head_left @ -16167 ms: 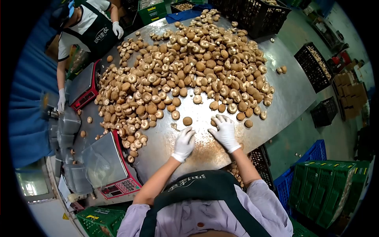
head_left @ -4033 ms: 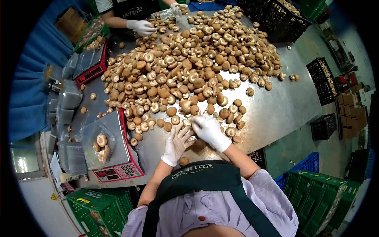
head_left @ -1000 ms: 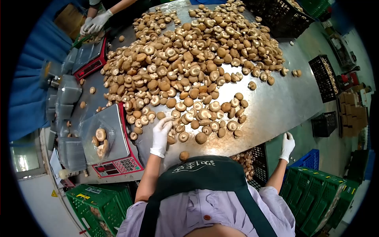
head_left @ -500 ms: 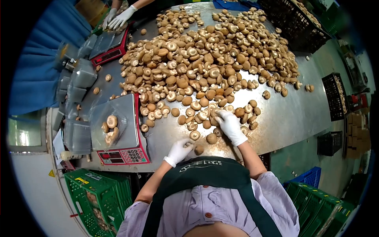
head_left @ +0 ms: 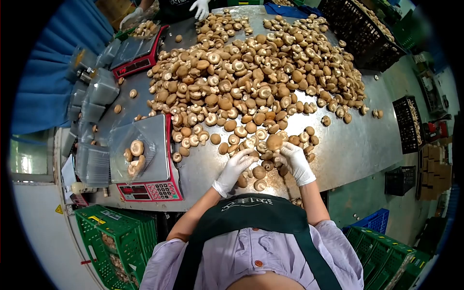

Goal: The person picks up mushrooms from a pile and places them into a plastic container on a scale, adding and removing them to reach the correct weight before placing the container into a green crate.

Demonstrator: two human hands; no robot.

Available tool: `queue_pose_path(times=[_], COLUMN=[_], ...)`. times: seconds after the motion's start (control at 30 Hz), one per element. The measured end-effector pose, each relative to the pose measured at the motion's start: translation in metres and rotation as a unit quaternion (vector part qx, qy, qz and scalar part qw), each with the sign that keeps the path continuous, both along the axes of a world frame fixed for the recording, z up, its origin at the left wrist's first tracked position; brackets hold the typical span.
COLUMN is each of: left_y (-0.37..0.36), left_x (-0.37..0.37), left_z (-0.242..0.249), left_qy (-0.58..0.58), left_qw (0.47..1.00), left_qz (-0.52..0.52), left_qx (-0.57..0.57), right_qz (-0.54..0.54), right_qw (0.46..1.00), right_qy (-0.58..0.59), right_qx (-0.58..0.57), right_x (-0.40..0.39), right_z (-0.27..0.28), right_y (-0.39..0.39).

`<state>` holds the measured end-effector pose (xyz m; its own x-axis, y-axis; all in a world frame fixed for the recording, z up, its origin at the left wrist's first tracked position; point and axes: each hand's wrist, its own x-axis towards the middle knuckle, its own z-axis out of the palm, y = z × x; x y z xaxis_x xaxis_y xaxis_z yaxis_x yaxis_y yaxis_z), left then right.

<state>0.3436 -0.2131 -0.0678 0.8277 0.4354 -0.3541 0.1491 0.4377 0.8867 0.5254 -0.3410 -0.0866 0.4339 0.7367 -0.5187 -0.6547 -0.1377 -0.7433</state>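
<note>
My right hand (head_left: 296, 162), in a white glove, pinches a large brown-capped mushroom (head_left: 274, 142) and holds it above the near mushrooms. Opposite it, my gloved left hand (head_left: 234, 173) has its fingers closed on another mushroom (head_left: 253, 154), partly hidden by them. Just below the hands, several loose mushrooms lie on the metal table, one a round brown cap (head_left: 259, 172) and one with its pale stem up (head_left: 260, 185). Beyond them spreads a big heap of mushrooms (head_left: 232, 72).
At left, a red scale (head_left: 153, 191) carries a clear tray with several mushrooms (head_left: 137, 147). A second red scale (head_left: 136, 65) stands farther back, near a co-worker's gloved hand (head_left: 200, 8). Stacked clear trays (head_left: 94, 164) line the left edge. Green crates (head_left: 113, 241) stand below.
My right hand has lifted a large mushroom. My left hand has moved forward and right to the near mushrooms. The co-worker's hands have moved apart, and mushrooms now show at the far scale.
</note>
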Motion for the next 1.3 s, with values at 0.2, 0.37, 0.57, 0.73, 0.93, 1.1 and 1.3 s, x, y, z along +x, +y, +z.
queue_pose_path(times=[0.2, 0.37, 0.57, 0.73, 0.93, 1.1, 1.3], left_y=[0.002, 0.002, -0.001, 0.002, -0.007, -0.007, -0.005], left_x=[0.003, -0.017, -0.013, -0.016, -0.004, 0.002, -0.004], left_z=[-0.017, -0.049, -0.033, -0.054, -0.040, -0.048, -0.050], left_qy=[0.037, -0.011, -0.017, -0.026, -0.057, -0.090, -0.033], left_qw=[0.962, 0.921, 0.929, 0.938, 0.928, 0.925, 0.924], left_qz=[-0.004, 0.014, 0.034, -0.007, -0.077, -0.111, -0.018], left_qx=[-0.272, -0.388, -0.368, -0.346, -0.361, -0.352, -0.381], right_qz=[0.105, 0.021, 0.201, 0.164, 0.120, 0.336, 0.272], right_qw=[0.839, 0.797, 0.729, 0.928, 0.955, 0.799, 0.863], right_qy=[-0.504, -0.577, -0.581, -0.316, -0.267, -0.499, -0.410], right_qx=[-0.175, -0.178, -0.301, -0.114, 0.038, 0.014, -0.114], right_x=[-0.003, 0.084, 0.087, 0.052, 0.033, -0.001, 0.014], right_z=[0.039, 0.009, -0.022, -0.001, 0.002, 0.045, 0.039], right_y=[0.019, 0.047, 0.080, 0.052, 0.021, 0.027, 0.062])
